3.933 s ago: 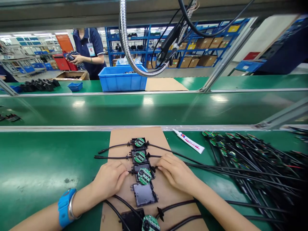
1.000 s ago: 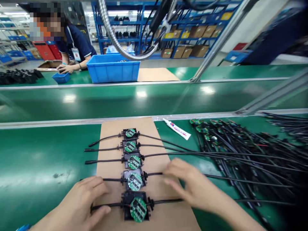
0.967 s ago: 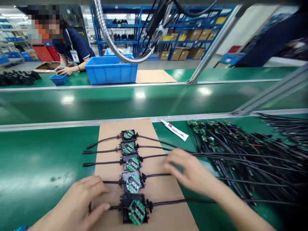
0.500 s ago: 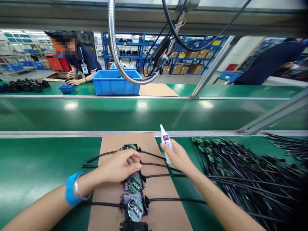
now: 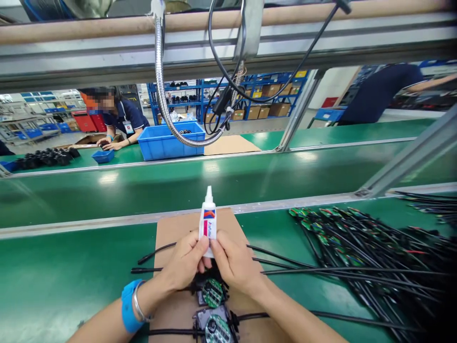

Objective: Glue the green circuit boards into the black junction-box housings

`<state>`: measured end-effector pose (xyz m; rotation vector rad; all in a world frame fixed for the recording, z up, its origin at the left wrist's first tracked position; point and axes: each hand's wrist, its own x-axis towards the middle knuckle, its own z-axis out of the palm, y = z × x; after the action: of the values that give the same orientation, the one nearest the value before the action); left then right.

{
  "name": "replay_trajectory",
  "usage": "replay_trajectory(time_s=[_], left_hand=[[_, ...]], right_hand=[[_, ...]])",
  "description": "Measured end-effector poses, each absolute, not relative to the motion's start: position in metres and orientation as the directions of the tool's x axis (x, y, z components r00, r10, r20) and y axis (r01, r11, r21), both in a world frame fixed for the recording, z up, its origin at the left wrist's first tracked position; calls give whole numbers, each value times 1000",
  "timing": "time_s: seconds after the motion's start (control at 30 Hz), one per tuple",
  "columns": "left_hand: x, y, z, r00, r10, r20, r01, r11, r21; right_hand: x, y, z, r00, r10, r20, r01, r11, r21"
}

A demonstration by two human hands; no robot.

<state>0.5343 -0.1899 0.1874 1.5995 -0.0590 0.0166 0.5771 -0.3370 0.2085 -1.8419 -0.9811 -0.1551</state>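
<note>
A white glue bottle (image 5: 208, 214) with a red and blue label stands upright, nozzle up, between my two hands. My left hand (image 5: 187, 257) grips its lower left side with thumb and fingers. On the other side, my right hand (image 5: 235, 264) pinches it too. Below them, round green circuit boards (image 5: 213, 292) sit in black housings (image 5: 202, 317) in a column on a cardboard sheet (image 5: 167, 228). Black cables (image 5: 171, 332) run out from the housings to both sides. My hands hide the upper housings.
A pile of black cables with green boards (image 5: 342, 243) lies at the right. Across the green bench (image 5: 107, 195) are a blue bin (image 5: 171, 143) and a person at work (image 5: 124, 116). A metal flexible conduit (image 5: 160, 85) hangs overhead.
My left hand has come up from over the boards and taken hold of the glue bottle. My right hand has moved left with the bottle, now upright. The view has tilted up.
</note>
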Motion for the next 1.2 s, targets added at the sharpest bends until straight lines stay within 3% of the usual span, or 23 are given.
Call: replay_trajectory(time_s=[0.07, 0.23, 0.4, 0.57, 0.63, 0.73, 0.8, 0.87, 0.93, 1.0, 1.07, 1.1, 1.13, 1.2], left_hand=[[533, -191, 184, 997, -20, 80, -81, -63, 995], [525, -195, 186, 991, -69, 113, -121, -138, 983], [523, -198, 189, 977, -29, 211, -213, -174, 961], [527, -195, 192, 982, -56, 181, -188, -186, 964], [530, -191, 201, 987, -33, 157, -161, -176, 971], [534, -183, 219, 992, 2, 126, -123, -173, 977], [537, -176, 230, 992, 24, 122, -116, -173, 978], [539, -169, 236, 994, 21, 110, -107, -136, 985], [539, -161, 235, 996, 17, 92, -91, -55, 994], [536, -154, 226, 994, 27, 107, -106, -26, 994], [529, -151, 213, 984, 0, 178, -175, -202, 964], [524, -151, 205, 976, -59, 210, -217, -348, 912], [520, -153, 198, 966, -139, 219, -260, -496, 828], [512, -158, 184, 945, -278, 170, -320, -697, 641]], right_hand=[[576, -336, 206, 657, 544, 522, 697, -175, -695], [575, -339, 210, 693, 578, 432, 598, -124, -792], [574, -338, 209, 691, 573, 440, 616, -150, -773], [579, -347, 216, 647, 643, 410, 660, -203, -723], [584, -352, 228, 565, 633, 529, 788, -224, -574], [592, -349, 253, 249, 691, 679, 965, -240, -109], [599, -336, 266, 52, 830, 555, 984, -137, 113], [610, -321, 274, -40, 926, 375, 986, -24, 164], [625, -309, 276, -1, 950, 311, 998, -19, 61], [643, -302, 273, 201, 899, 388, 967, -121, -223], [658, -297, 266, 512, 728, 455, 759, -136, -636], [664, -293, 260, 646, 638, 420, 591, -70, -803], [668, -289, 254, 733, 581, 353, 419, 23, -908], [670, -279, 240, 780, 583, 226, 149, 177, -973]])
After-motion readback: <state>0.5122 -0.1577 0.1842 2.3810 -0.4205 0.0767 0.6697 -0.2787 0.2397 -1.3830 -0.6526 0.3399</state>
